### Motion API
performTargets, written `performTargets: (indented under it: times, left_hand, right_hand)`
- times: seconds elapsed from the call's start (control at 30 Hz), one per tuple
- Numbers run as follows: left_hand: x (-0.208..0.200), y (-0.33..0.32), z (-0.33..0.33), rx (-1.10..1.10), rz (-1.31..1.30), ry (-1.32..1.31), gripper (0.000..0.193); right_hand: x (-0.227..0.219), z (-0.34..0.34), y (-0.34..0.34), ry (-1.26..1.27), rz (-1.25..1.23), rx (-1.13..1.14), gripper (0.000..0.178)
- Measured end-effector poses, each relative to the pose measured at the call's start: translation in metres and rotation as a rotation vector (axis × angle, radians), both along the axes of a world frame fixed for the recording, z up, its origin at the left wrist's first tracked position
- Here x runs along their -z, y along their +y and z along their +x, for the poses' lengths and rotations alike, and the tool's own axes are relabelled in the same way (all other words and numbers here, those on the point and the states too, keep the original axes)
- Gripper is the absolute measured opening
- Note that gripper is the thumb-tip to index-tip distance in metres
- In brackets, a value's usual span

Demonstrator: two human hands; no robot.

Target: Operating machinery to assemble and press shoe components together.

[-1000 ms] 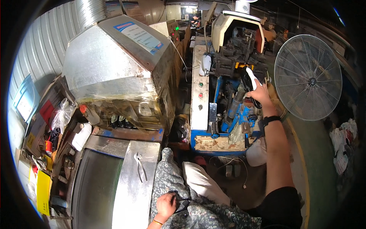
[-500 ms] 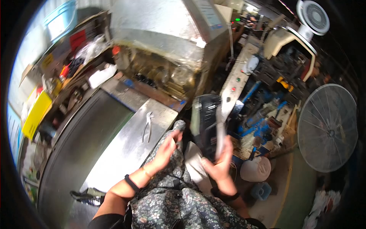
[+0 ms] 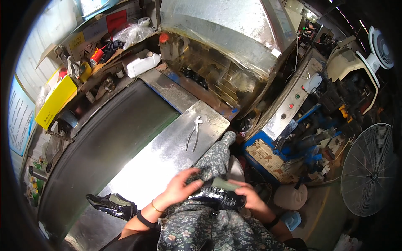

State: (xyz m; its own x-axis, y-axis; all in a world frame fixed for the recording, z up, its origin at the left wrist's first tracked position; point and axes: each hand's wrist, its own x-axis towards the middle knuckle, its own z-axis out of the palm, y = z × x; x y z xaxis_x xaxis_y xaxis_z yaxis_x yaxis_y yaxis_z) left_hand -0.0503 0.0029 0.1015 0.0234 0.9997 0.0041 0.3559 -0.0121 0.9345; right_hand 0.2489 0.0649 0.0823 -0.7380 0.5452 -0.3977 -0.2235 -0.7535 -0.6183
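My left hand point(image 3: 181, 187) and my right hand point(image 3: 248, 196) both hold a glossy black shoe point(image 3: 217, 194) over my lap, sole side up, with a greenish insole point(image 3: 224, 183) showing at the top. The left hand grips one end, fingers spread across it. The right hand clasps the other end. A flower-patterned cloth point(image 3: 209, 167) covers my lap beneath the shoe. Metal pliers point(image 3: 194, 132) lie on the steel plate point(image 3: 167, 154) just ahead of my hands. Another black shoe point(image 3: 111, 204) rests on the plate to my left.
A dark conveyor belt point(image 3: 109, 142) runs along the left. A large sheet-metal hood point(image 3: 222, 37) stands ahead. A blue machine with a control panel point(image 3: 289, 108) is at right, and two fans point(image 3: 368, 167) beyond it. Cluttered shelves with a yellow box point(image 3: 56, 100) line the far left.
The view has swung left and down. The shoe, held upright in front of me half a second ago, now lies low over my lap between both hands.
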Motion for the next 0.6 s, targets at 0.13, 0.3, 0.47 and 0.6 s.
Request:
performTargets:
  times: [0.13,0.3,0.47,0.6]
  left_hand:
    - [0.038,-0.017,-0.046,-0.527,0.154,0.217,0.033]
    - [0.048,-0.048,-0.055,-0.407,-0.137,0.175,0.028]
    - [0.034,-0.057,-0.054,-0.266,0.021,0.416,0.024]
    - [0.051,-0.123,-0.09,-0.397,-0.01,0.642,0.028]
  right_hand:
    - [-0.01,-0.039,0.06,-0.125,0.264,0.465,0.055]
    - [0.014,-0.144,0.218,-0.23,0.767,0.633,0.059]
    - [0.099,-0.189,0.27,-0.86,1.394,0.503,0.05]
    - [0.095,-0.207,0.121,-0.365,1.274,0.043,0.03]
